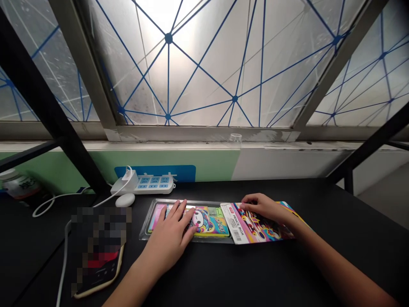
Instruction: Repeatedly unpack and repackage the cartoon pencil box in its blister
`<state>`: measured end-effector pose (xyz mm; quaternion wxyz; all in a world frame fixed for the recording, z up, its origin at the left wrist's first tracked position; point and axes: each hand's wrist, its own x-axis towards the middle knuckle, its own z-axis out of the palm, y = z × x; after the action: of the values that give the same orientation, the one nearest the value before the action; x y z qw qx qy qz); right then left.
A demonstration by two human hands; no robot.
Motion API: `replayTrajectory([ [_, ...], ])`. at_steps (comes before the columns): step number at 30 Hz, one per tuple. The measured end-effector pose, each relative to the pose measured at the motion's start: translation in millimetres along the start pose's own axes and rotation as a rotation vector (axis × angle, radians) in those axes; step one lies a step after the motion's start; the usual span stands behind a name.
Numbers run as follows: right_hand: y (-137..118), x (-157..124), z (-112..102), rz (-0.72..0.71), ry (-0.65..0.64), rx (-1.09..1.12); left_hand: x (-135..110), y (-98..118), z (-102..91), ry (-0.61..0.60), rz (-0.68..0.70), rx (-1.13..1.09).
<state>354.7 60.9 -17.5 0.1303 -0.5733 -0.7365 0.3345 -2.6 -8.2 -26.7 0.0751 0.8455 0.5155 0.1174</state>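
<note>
A colourful pencil box [207, 221] printed with a cartoon face lies in a clear plastic tray [143, 228] on the black desk. My left hand [171, 230] rests palm down over the left part of the box, fingers spread, hiding some of its lid. To the right, a printed card [238, 226] marked "PENCIL BOX" with a barcode overlaps the tray's right end. My right hand [266, 207] is over the card's far edge, thumb and fingers bent together on it. Part of the card is hidden beneath that hand and forearm.
A phone [102, 256] with a blurred screen lies at the left, beside a white cable [65, 256]. Behind it are a round white object [125, 200] and a power strip [153, 185]. A jar [21, 187] stands far left. Black metal bars [51, 98] slant up both sides.
</note>
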Motion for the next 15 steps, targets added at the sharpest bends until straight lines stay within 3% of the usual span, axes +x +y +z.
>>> replayTrajectory([
  [15,5.9,-16.5,-23.9,-0.019,0.208,-0.106,1.9,-6.0,6.6,-0.015,-0.006,-0.008],
])
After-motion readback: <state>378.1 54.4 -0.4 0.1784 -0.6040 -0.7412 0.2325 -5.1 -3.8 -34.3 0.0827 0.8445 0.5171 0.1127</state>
